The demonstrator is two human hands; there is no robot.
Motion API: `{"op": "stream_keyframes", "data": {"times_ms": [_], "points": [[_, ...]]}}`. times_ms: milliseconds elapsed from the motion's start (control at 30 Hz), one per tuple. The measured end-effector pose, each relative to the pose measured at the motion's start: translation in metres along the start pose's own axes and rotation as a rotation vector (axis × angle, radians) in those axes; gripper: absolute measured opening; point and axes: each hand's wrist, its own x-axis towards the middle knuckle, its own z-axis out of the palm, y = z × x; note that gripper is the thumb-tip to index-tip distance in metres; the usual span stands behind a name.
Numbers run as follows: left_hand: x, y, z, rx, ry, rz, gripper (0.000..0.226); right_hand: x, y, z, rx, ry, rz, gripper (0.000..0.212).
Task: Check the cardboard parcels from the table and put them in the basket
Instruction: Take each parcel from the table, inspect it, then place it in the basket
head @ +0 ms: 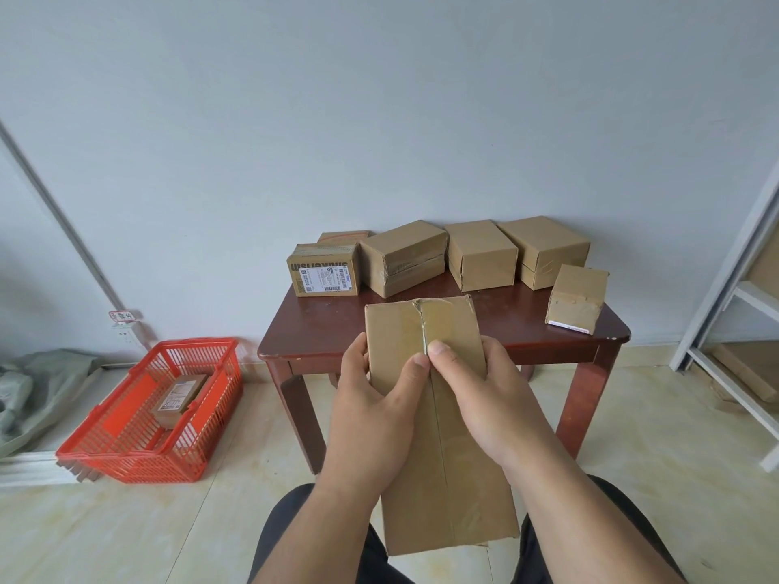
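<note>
1. Pale grey walls are backing a dark red-brown wooden worktop (497, 326) that is standing on a cream tiled floor (657, 448).
2. You are holding a long brown cardboard parcel with a taped centre seam (438, 436) in front of you, above your lap and in front of the worktop's near edge, clear of the worktop.
3. Your left hand (375, 406) is grasping the parcel's left edge, with the thumb lying across the top face toward the seam.
4. Your right hand (484, 398) is grasping the right edge, its thumb pressing down beside the seam and touching the left thumb.
5. Six more brown cardboard parcels are sitting on the worktop: a labelled box with upside-down print (323, 269) at the left, a flat box (343, 236) behind it, three plain boxes (402, 257) (480, 255) (543, 250) in a row along the wall, and a small box with a white label at its lower edge (577, 299) near the right front corner.
6. An orange-red plastic lattice basket (202, 427) is resting on the floor, to the left of the worktop and apart from it.
7. A small labelled brown cardboard box (179, 400) is lying inside the basket.
8. A white metal shelf frame (742, 288) is standing at the right, and a grey-green crumpled bag (38, 385) is lying at the far left.
</note>
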Motion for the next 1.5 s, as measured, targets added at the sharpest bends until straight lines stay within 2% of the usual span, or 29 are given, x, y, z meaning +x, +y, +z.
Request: {"op": "stream_keyframes", "data": {"times_ms": [100,300,600,667,800,1033,1167,1200,1267,1333,1400,1500], "points": [[0.003,0.003,-0.001,0.016,-0.004,-0.007,0.06,-0.001,0.004,-0.001,0.015,0.001,-0.005,0.035],[0.007,0.006,0.001,0.011,0.032,0.0,0.048,-0.003,0.008,-0.002,0.025,-0.03,0.007,0.034],[0.0,0.003,0.001,0.061,0.04,-0.016,0.053,-0.001,0.003,-0.001,0.041,0.002,0.011,0.034],[0.004,0.006,-0.001,0.059,0.037,-0.023,0.058,-0.003,0.004,-0.001,0.042,-0.01,0.006,0.034],[0.006,0.009,0.0,0.097,0.055,-0.012,0.084,-0.006,0.005,-0.001,0.013,-0.021,-0.001,0.036],[-0.003,0.005,0.003,0.134,0.037,0.009,0.091,-0.005,0.0,-0.002,0.06,0.008,0.01,0.037],[-0.009,0.007,0.004,0.115,0.027,0.021,0.101,-0.01,-0.001,0.0,0.073,0.034,-0.051,0.041],[-0.011,0.009,0.004,0.107,0.018,0.016,0.097,-0.012,-0.001,0.001,0.076,0.042,-0.095,0.048],[-0.013,0.012,0.004,0.063,-0.028,0.009,0.066,-0.015,0.0,-0.001,0.074,0.08,-0.181,0.057],[-0.013,0.015,0.003,-0.013,-0.076,-0.026,0.04,-0.016,0.0,-0.003,0.049,0.079,-0.219,0.044],[-0.011,0.014,0.002,-0.058,-0.085,-0.052,0.034,-0.018,-0.004,-0.004,0.019,0.03,-0.216,0.029],[-0.008,0.014,0.001,-0.056,-0.085,-0.045,0.023,-0.017,-0.003,-0.001,0.002,-0.042,-0.176,0.033]]}}
